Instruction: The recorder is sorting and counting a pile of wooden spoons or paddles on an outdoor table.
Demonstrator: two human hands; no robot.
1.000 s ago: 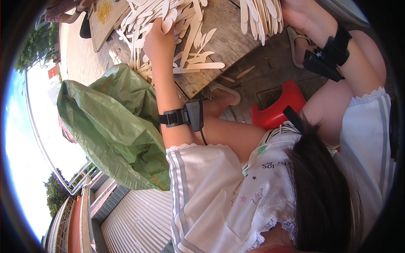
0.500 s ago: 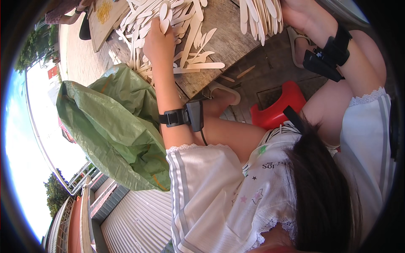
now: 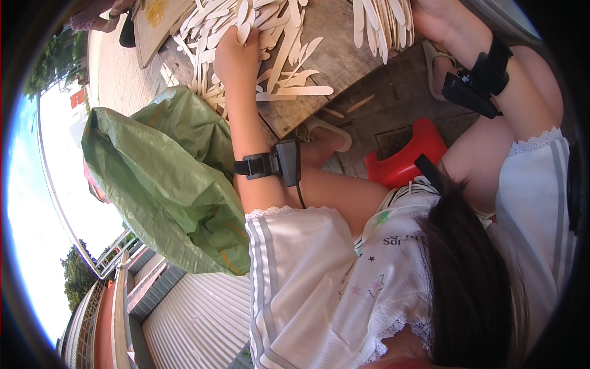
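Observation:
Pale wooden cutlery, spoons and knives among it, lies in a loose pile (image 3: 289,49) on a weathered wooden table (image 3: 344,67). Over the near side of this pile, my left hand (image 3: 236,58) is closed, with a couple of wooden spoons (image 3: 244,27) pinched between thumb and fingers, their rounded ends showing. My right hand (image 3: 433,21), at the upper right, grips a thick bundle of wooden cutlery (image 3: 384,27) near the table's right edge. The bundle's rounded ends point toward me. The top of the frame cuts off the bundle's far part.
A crumpled green plastic sack (image 3: 166,178) hangs by the table's left corner. Below stands a red plastic stool (image 3: 409,154). Stray wooden pieces (image 3: 361,103) lie on the floor. Another person's arm (image 3: 101,21) shows at the upper left, by a board (image 3: 147,43) with yellow bits.
The whole view has shifted slightly, moving the table and pile a little rightward. My left hand still pinches the spoons; my right hand still holds the bundle.

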